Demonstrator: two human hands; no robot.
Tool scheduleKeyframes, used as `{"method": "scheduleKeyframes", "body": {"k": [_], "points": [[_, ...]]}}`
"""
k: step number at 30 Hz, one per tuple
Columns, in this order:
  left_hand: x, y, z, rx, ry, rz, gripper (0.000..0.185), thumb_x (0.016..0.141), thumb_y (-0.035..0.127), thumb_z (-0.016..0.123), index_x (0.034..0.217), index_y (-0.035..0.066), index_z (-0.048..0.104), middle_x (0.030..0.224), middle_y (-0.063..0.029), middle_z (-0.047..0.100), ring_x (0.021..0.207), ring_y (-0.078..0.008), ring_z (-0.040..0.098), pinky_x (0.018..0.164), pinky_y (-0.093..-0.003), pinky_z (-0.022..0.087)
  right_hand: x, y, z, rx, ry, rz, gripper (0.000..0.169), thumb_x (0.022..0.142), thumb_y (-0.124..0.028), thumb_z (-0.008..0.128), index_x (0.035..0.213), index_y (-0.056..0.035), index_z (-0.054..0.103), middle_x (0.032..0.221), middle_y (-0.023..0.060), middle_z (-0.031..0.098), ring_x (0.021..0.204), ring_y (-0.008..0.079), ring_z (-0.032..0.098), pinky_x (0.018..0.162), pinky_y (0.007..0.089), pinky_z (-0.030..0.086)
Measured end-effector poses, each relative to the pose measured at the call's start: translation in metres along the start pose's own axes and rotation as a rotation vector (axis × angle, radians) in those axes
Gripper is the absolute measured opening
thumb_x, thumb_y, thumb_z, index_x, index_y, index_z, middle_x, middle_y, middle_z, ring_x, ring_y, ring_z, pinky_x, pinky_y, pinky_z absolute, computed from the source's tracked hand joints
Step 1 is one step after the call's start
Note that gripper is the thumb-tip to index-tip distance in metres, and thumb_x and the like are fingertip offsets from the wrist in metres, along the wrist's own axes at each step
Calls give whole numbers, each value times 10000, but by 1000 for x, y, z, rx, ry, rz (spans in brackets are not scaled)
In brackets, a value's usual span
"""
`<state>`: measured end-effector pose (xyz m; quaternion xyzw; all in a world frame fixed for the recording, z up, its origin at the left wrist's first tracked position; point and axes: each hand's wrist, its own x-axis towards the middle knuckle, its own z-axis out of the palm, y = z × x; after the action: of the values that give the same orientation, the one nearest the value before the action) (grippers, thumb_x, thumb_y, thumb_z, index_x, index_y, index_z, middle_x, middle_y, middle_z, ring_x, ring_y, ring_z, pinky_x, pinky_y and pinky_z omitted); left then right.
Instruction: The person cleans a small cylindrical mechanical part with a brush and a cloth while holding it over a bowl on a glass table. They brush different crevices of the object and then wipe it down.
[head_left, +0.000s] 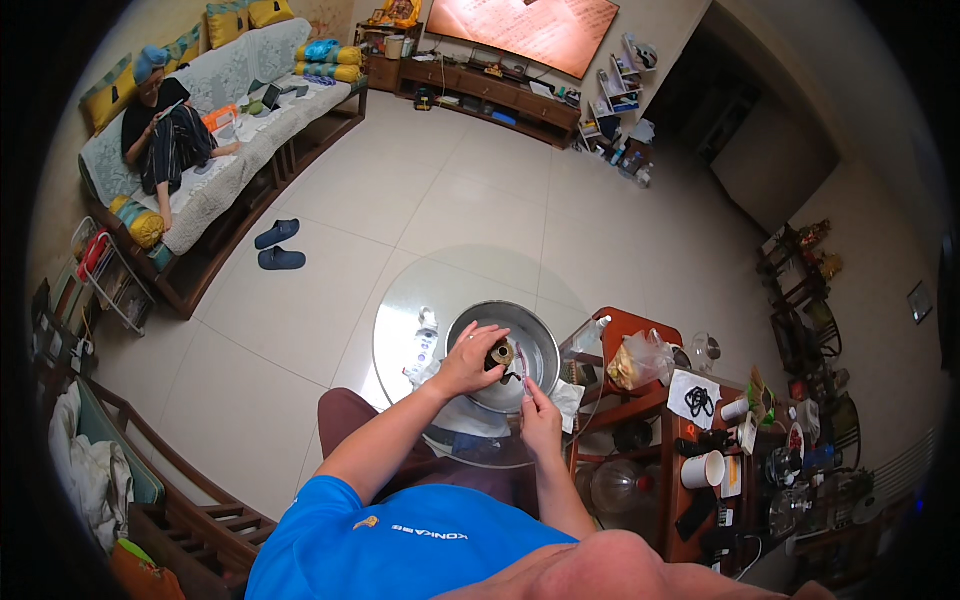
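My left hand (466, 363) grips a small dark metal vessel (504, 351) with a brass-coloured top and a round opening; its exact kind is unclear. It is held over a round metal basin (553, 339), and my fingers hide part of it. In my right hand (541, 421) is a thin pinkish brush (523, 369), which looks like a toothbrush. Its head lies close beside the vessel; whether they touch is not clear. The basin stands on a round glass table (401, 300). A white plastic bottle (425, 337) lies to its left, and white cloth or paper (469, 417) shows at its near side.
Right of the glass table, a red-brown stool (616, 321) carries a plastic bag (641, 361). A crowded wooden table (679, 517) holds a white mug (702, 471) and black beads (699, 403). A person (169, 124) sits on the sofa (206, 214); slippers (280, 258) lie on the floor.
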<state>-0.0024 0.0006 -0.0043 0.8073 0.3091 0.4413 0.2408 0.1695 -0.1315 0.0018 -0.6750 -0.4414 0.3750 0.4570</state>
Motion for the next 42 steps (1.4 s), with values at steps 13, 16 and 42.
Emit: {"method": "scheduleKeyframes", "body": {"k": [13,16,42], "points": [[1,6,0,24,84,-10,715,752,291,819,1365,51,538,1154,-172,628,1135,-347,591,1097,-471,399,7,21,1,-50,16,-77,406,1005,-145,554,1394,-41,604,777,12,639,626,77,546,587,267,456],[0,6,-1,28,80,6,684,762,260,802,1361,58,541,1143,-166,641,1131,-340,603,1114,-473,391,1,7,0,27,-9,73,414,1003,-147,551,1400,-36,595,1020,94,723,851,128,654,762,283,507],[2,3,-1,-87,45,-68,698,753,230,815,1372,62,542,1181,-159,638,1136,-356,598,1019,-435,460,15,47,5,30,-14,-48,431,1046,-132,522,1476,-106,527,688,-41,497,463,36,387,409,226,331]]}}
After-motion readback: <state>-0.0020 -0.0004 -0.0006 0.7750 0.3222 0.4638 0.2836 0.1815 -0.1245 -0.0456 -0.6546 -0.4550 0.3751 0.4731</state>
